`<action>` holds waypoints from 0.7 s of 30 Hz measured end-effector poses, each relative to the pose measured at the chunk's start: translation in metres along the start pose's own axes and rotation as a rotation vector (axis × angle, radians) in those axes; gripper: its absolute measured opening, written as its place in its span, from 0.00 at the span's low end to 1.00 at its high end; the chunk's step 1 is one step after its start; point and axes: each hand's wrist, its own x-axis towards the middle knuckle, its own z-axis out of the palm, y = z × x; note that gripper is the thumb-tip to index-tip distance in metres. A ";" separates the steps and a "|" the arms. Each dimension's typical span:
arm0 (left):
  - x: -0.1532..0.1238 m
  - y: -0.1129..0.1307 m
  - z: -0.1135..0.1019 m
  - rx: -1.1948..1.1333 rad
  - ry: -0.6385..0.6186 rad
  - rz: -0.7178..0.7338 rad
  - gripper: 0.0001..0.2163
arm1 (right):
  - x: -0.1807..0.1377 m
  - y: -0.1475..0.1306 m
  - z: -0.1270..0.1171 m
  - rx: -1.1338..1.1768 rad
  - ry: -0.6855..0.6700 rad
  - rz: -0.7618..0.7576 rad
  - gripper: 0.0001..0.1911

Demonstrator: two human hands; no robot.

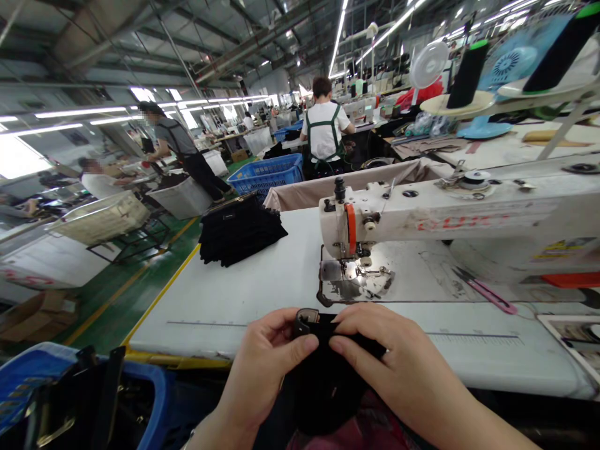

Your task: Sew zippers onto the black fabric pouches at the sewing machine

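A worker's left hand (269, 356) pinches a curled dark strip (301, 321) at the top of a black cloth (323, 394), while the right hand (391, 356), thumb set against fingers, grips the cloth's upper edge beside it. The cloth hangs at the near edge of a white table (229, 287), before a sewing machine (422, 215). It looks light, soft and apt to sag, hardly fragile; the strip seems stiffer, springy. The top edge, pinched close to the strip, appears the surest hold.

Bright strip lights (87, 112) overhead, glare from a far-left window (21, 153), dim ceiling (220, 28), wide-angle stretch at edges.
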 end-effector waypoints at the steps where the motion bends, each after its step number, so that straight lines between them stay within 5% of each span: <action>1: 0.000 -0.001 0.001 -0.060 -0.007 -0.023 0.14 | 0.000 0.000 0.000 -0.005 0.013 0.019 0.04; 21: 0.003 -0.005 0.006 -0.270 0.059 -0.105 0.12 | 0.001 -0.002 0.001 0.023 0.032 0.207 0.05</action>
